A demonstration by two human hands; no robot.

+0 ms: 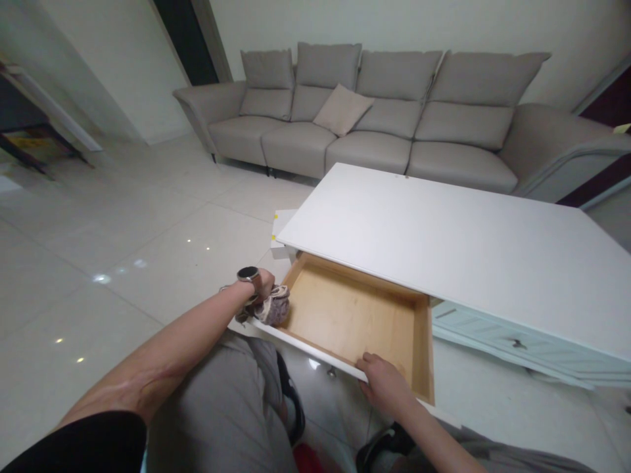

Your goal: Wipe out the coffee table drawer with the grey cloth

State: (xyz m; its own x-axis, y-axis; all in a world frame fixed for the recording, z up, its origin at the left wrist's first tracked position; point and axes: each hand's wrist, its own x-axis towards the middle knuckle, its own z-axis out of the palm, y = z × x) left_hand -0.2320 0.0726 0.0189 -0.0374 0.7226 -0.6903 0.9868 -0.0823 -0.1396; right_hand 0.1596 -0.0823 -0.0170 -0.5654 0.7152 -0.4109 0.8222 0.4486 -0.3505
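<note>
A light wooden drawer [345, 309] with a white front is pulled out from the white coffee table [424, 223]; no objects show inside it. My left hand [266, 282], below a wristwatch, is closed on a crumpled greyish-brown cloth [275, 306] at the drawer's front left corner. The cloth hides most of those fingers. With its fingers hooked over the top edge of the drawer front, my right hand [382, 381] grips it right of the middle. A small metal knob [332, 372] juts from the front below.
A second drawer [513, 341], closed, is on the table's right. Behind the table stands a long grey sofa [296, 141] with a loose cushion [344, 110]. A white box [280, 230] lies by the table's left end. Glossy tiles [123, 230] cover the floor.
</note>
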